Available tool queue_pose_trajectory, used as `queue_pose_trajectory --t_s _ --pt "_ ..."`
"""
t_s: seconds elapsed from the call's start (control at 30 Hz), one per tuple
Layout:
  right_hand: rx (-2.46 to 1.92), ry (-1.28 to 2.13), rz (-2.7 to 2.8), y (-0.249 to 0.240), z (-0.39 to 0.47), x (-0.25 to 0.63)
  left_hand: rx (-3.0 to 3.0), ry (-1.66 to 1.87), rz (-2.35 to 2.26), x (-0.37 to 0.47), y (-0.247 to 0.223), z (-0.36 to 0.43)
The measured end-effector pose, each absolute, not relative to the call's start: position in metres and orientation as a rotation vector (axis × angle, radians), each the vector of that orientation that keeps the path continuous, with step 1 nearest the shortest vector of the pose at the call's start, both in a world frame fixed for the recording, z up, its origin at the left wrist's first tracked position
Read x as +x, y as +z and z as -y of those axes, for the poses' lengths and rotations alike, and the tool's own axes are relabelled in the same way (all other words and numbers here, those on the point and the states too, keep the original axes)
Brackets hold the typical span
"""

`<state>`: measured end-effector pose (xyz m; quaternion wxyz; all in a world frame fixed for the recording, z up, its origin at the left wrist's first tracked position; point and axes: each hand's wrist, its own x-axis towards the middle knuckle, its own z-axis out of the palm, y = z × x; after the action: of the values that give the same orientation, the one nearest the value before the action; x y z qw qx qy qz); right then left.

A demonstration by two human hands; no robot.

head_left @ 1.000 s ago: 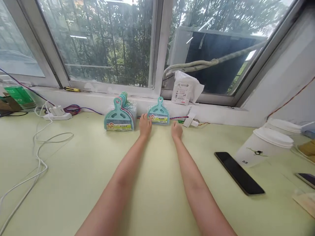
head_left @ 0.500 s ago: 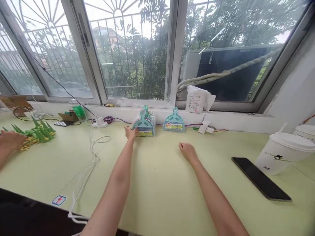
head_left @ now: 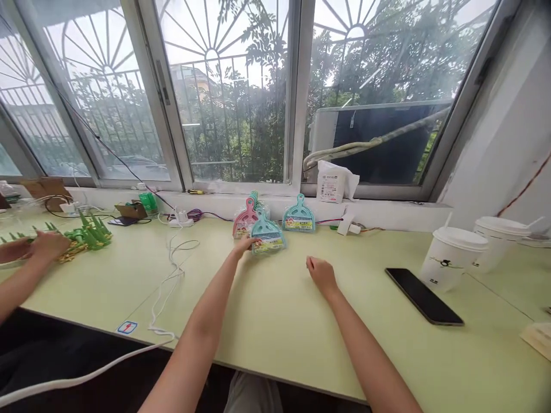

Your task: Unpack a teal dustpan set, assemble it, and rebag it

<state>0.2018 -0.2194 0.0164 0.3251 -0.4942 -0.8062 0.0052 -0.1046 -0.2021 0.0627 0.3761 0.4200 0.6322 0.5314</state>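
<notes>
My left hand [head_left: 244,245] grips the lower left edge of a teal dustpan-and-brush set [head_left: 267,236] in clear wrapping, tilted just in front of a stack. At the front of that stack is a pink dustpan-and-brush set [head_left: 244,217], with several teal handles rising behind it. A second teal dustpan-and-brush set [head_left: 299,215] leans upright against the sill, to the right. Closed in a loose fist, my right hand [head_left: 321,272] rests on the pale green table; I see nothing in it.
A black phone [head_left: 424,295] and white lidded cups [head_left: 456,252] stand on the right. White cables [head_left: 172,269] trail across the table at left. Further left, another person's hands [head_left: 47,246] handle green plastic pieces [head_left: 94,232]. A white package [head_left: 333,182] sits on the windowsill.
My left hand has drawn the front teal set off the stack, toward me and to the right, uncovering the pink one. My right hand stays closed on the table. The view has shifted.
</notes>
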Motion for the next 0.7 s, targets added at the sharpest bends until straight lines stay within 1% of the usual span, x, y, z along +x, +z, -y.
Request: queue_pose_trajectory --t_s 0.1,0.17,0.23,0.33,0.37,0.43,0.57,0.63,0.7 --pt "-1.045 -0.049 1.935 0.023 0.224 0.201 1.032 1.411 -1.496 -0.058 0.054 0.207" --pt "-0.923 -0.081 1.932 0.028 0.230 0.200 0.977 1.450 -1.378 -0.026 0.046 0.211" --pt "-0.916 -0.079 2.006 0.029 0.237 0.199 0.963 1.497 -1.252 0.001 0.040 0.216" --pt "-1.031 0.011 2.042 0.025 0.248 0.198 0.911 1.615 -1.172 0.029 0.037 0.226" --pt "-1.072 0.089 2.012 0.022 0.250 0.198 0.878 1.654 -1.173 0.035 0.037 0.229" --pt "-1.139 0.349 1.890 0.017 0.250 0.199 0.840 1.681 -1.176 0.045 0.036 0.237" --pt "-1.198 0.991 1.459 0.007 0.235 0.203 0.919 1.516 -1.089 0.053 0.031 0.248" --pt "-1.130 1.157 1.216 0.005 0.224 0.206 0.971 1.417 -1.032 0.053 0.028 0.251" --pt "-1.005 1.228 0.987 0.004 0.215 0.211 1.047 1.333 -1.000 0.052 0.026 0.253"
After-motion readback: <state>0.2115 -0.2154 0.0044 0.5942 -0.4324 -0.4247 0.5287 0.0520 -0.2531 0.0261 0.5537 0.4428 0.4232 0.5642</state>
